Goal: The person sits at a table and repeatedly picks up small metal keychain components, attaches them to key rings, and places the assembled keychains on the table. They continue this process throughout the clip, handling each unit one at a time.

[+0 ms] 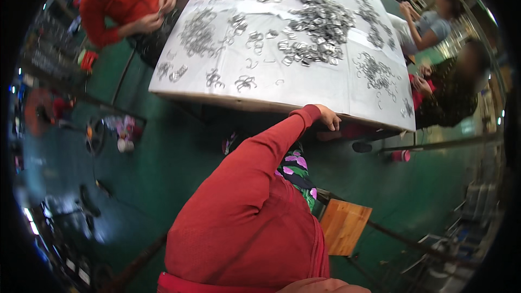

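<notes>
My left hand (329, 117), at the end of a red sleeve, is at the near edge of a table (217, 99) covered with a white sheet. Its fingers curl downward at the edge; whatever they might hold is hidden. My right hand does not show. Ahead of the hand, many thin curved metal pieces (373, 71) lie loose on the right side of the sheet. A dense heap of shiny metal pieces (317, 32) covers the middle and far part. Smaller clusters of curved pieces (245, 82) lie toward the left, with another spread (198, 35) behind them.
A person in red (127, 2) works at the left side. Two people, one in grey (434, 27) and one in dark clothes (453, 89), are at the right. A wooden stool (345, 227) stands beside me. A pink container (401, 155) sits on the green floor (157, 195).
</notes>
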Motion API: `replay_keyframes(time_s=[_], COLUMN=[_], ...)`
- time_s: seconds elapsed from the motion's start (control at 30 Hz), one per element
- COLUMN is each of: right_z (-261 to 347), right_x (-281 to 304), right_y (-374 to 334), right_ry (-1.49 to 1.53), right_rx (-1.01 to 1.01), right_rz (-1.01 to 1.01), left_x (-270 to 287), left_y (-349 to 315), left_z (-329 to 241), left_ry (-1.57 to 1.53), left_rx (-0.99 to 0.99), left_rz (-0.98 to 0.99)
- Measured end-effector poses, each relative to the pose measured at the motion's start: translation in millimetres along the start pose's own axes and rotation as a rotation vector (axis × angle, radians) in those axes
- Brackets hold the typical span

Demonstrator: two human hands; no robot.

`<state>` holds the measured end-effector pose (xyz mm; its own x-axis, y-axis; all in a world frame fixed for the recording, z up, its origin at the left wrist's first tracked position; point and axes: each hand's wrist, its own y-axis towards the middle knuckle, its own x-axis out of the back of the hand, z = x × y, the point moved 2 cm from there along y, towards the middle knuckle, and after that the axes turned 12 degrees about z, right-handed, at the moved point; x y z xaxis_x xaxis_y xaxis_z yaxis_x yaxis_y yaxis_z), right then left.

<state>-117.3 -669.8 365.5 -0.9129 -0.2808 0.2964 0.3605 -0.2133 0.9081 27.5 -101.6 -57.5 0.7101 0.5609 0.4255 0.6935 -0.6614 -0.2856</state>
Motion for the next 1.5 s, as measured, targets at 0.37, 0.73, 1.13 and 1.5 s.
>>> replay_keyframes(time_s=[0.37, 0.73, 1.13, 1.5], right_z=[174.5, 367.3, 246.0, 289.9], right_x=[-145.4, -341.0, -292.0, -240.7], right_y=[-68.1, -290.4, -307.8, -331.6], right_ry=[0.536, 0.928, 0.693, 0.997], right_rx=[0.097, 0.448, 0.442, 0.639], right_rz=[-0.209, 1.547, 1.879, 1.749], left_x=[-19.8, 52.4, 91.4, 32.2], left_y=[-110.2, -317.3, -324.9, -268.8], left_z=[-77.9, 5.4, 73.3, -89.5], left_ry=[-0.426, 0.008, 0.367, 0.004], left_rx=[-0.024, 0.601, 1.079, 0.258], left_rz=[-0.23, -1.531, -1.358, -1.501])
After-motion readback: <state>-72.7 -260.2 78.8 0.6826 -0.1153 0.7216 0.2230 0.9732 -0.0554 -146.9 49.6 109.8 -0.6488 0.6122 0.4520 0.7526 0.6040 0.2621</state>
